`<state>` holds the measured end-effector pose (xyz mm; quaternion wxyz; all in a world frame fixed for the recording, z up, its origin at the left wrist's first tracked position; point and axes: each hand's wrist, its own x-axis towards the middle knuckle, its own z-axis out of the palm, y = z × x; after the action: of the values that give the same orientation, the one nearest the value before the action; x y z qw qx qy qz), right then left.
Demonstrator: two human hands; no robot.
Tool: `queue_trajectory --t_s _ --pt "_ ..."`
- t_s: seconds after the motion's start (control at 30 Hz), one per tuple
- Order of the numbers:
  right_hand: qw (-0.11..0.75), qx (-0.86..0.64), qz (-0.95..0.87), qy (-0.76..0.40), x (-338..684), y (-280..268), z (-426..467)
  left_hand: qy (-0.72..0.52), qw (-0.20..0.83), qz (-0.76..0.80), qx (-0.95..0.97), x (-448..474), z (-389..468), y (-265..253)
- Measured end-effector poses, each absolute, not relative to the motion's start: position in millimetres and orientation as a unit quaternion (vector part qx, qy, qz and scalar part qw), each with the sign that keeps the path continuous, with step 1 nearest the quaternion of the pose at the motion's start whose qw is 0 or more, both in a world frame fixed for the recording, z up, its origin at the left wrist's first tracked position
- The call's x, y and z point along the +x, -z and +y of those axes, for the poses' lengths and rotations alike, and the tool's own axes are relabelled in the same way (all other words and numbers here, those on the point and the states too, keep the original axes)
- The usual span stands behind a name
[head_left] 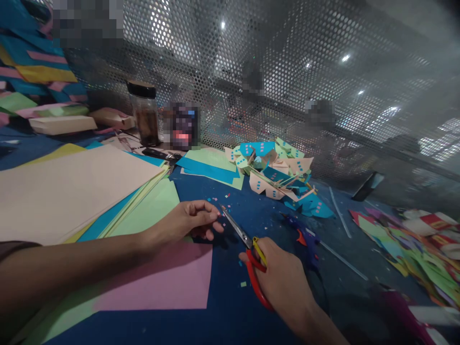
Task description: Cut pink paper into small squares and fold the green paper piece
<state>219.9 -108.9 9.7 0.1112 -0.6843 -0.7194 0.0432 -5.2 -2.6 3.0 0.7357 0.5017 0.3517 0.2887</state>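
Observation:
My right hand (283, 275) grips a pair of scissors (240, 232) with red and yellow handles. Their blades look closed and point up and left, tips beside the fingers of my left hand (197, 218). Thumb and forefinger of that hand are pinched together; whatever sits between them is too small to make out. Tiny paper bits (227, 207) lie scattered on the blue tabletop (179, 328) around the blade tips. Under my left forearm are a pink sheet (187, 282) and a light green sheet (158, 203).
Folded paper pieces with small coloured squares (275, 172) form a pile behind the scissors. A purple glue gun (305, 239) and clear glue sticks (343, 261) lie to the right. Stacked paper (79, 177), a jar (145, 115) and a perforated metal screen (230, 62) stand left and behind.

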Motion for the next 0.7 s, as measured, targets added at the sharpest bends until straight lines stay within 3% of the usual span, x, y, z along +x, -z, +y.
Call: queue_trajectory --t_s 0.7 --pt "0.104 -0.666 -0.738 -0.023 222.8 -1.1 -108.6 -0.314 0.733 0.354 0.488 -5.7 -7.1 -6.4"
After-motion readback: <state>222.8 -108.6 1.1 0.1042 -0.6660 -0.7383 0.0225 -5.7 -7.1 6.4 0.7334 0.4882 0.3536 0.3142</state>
